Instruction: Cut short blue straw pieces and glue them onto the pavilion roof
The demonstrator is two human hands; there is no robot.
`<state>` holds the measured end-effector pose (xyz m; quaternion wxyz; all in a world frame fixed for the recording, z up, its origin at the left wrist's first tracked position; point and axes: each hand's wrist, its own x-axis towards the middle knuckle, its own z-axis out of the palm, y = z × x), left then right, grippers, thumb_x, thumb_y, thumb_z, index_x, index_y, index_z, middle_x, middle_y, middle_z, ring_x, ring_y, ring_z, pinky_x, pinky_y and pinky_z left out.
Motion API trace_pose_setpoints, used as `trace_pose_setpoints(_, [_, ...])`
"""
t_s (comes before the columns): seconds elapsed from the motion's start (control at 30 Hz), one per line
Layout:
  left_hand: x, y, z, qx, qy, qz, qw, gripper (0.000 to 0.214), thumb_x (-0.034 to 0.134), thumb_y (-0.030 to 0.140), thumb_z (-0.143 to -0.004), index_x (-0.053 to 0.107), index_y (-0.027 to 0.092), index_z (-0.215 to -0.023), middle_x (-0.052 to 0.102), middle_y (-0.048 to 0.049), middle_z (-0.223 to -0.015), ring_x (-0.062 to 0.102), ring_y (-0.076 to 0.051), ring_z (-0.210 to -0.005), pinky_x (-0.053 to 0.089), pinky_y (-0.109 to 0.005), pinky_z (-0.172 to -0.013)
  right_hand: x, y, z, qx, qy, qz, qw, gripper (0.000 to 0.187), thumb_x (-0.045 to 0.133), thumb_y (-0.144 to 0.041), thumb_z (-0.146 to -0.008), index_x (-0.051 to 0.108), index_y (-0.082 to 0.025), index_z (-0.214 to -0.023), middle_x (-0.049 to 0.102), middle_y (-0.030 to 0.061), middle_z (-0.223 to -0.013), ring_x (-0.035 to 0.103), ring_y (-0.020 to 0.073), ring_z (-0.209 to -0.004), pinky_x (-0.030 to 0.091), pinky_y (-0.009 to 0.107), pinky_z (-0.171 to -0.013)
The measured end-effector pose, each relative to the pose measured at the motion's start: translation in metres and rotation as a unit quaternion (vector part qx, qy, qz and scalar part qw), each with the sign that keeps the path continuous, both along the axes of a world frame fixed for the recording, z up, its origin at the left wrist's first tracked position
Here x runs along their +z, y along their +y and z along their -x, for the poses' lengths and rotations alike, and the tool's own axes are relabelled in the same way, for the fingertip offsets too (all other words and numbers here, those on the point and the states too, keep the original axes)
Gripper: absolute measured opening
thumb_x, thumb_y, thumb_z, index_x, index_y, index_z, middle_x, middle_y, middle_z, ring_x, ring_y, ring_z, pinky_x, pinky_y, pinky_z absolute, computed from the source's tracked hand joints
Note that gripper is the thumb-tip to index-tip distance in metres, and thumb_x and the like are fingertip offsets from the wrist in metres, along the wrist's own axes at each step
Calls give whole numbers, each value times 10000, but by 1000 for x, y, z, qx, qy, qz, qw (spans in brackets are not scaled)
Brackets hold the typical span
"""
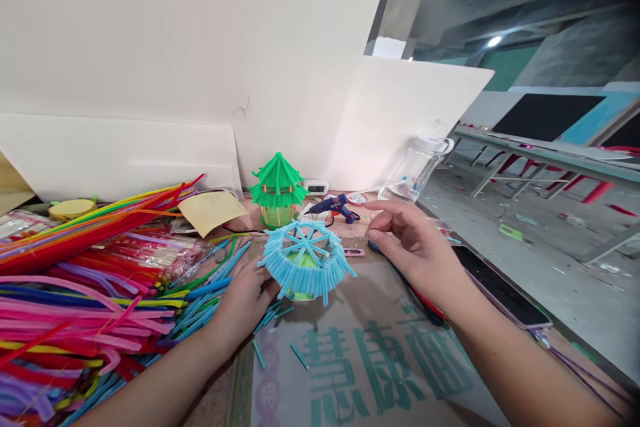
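A small round model (305, 267) with a fringed light-blue roof of pipe-cleaner pieces stands on the cardboard; spokes cross its top, and green shows inside. At its left edge is my left hand (247, 297), curled against it, the fingertips partly hidden behind the roof. My right hand (410, 240) hangs to the right of the model, apart from it, thumb and fingers drawn together; anything between them is too small to make out. Short blue pipe-cleaner pieces (300, 356) lie in front of the model. Behind it stands a finished-looking green tiered model (279, 190).
Bundles of coloured pipe cleaners (75, 307) crowd the left side. A blue glue gun (333, 207) lies behind the model, near a clear jug (420, 167). On the right are a phone (500, 287) and a red-and-black tool (430, 307). White boards (190, 67) rise behind.
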<state>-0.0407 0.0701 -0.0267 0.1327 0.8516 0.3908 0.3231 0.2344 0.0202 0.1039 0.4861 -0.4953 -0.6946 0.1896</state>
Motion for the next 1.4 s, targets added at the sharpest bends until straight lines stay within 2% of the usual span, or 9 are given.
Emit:
trace_pose_setpoints(0.17, [-1,2,2,-1,11,-2,1000,316,550,212,-937,720,280,-1195,674,-67,-1290,592,-286,-1213,400,-496,-1124,3,-1,-2,-41,-21,64,997,249,576,-379,-930,725,-181,-944,531,-16,-599,432,128,-515,336,265,-506])
trace_pose_setpoints(0.33, [1,2,2,-2,6,4,1000,474,578,206,-924,581,299,-1388,655,-65,-1327,582,-284,-1237,389,-501,-1140,4,-2,-2,-59,-78,-17,995,203,604,-284,-913,737,-192,-1036,439,-48,-565,435,136,-540,368,271,-554])
trace_pose_setpoints(0.47, [4,2,1,-16,3,4,1000,420,582,186,-913,640,308,-1311,594,-37,-1423,530,-276,-1317,389,-483,-1149,1,-5,3,-29,-159,-102,982,293,555,-197,-930,710,-196,-1179,648,34,-824,615,187,-822,478,327,-796])
trace_pose_setpoints(0.6, [5,2,1,-14,9,-1,1000,310,586,197,-911,718,291,-1176,598,-33,-1421,515,-286,-1336,382,-497,-1153,-1,-6,2,-55,-137,-40,988,285,557,-258,-953,694,-217,-1199,700,37,-832,665,187,-781,523,329,-767])
trace_pose_setpoints(0.73, [3,3,2,-14,17,-2,1000,348,577,206,-922,690,308,-1236,592,-31,-1429,548,-276,-1296,379,-493,-1153,1,-1,-7,-41,-104,-30,993,399,580,-243,-917,605,-222,-1315,655,102,-1246,683,199,-961,550,327,-806])
trace_pose_setpoints(0.83, [0,4,4,-7,19,2,1000,339,580,235,-919,690,290,-1235,653,-50,-1339,593,-278,-1220,391,-496,-1138,3,6,-15,-87,-126,23,988,309,548,-277,-930,687,-194,-1193,732,62,-910,677,187,-745,514,315,-694])
trace_pose_setpoints(0.97, [-4,4,5,5,19,13,1000,243,539,247,-929,750,236,-1049,708,-79,-1219,614,-289,-1172,438,-493,-1080,1,16,-24,-122,-180,87,972,334,526,-364,-938,753,-156,-1070,623,2,-590,572,161,-551,410,288,-577])
trace_pose_setpoints(1.23, [1,6,7,-14,7,28,999,296,518,271,-915,723,237,-1126,714,-71,-1227,607,-285,-1207,464,-464,-1075,-19,32,-34,89,-77,209,971,494,518,-537,-932,700,-133,-1152,619,-4,-666,560,145,-541,458,284,-572])
trace_pose_setpoints(1.4, [2,6,9,3,-1,30,1000,381,494,271,-915,673,236,-1250,736,-77,-1150,627,-291,-1163,444,-481,-1094,-31,37,-36,166,-44,242,955,588,465,-651,-937,703,-147,-1124,614,-16,-632,564,133,-520,474,263,-558])
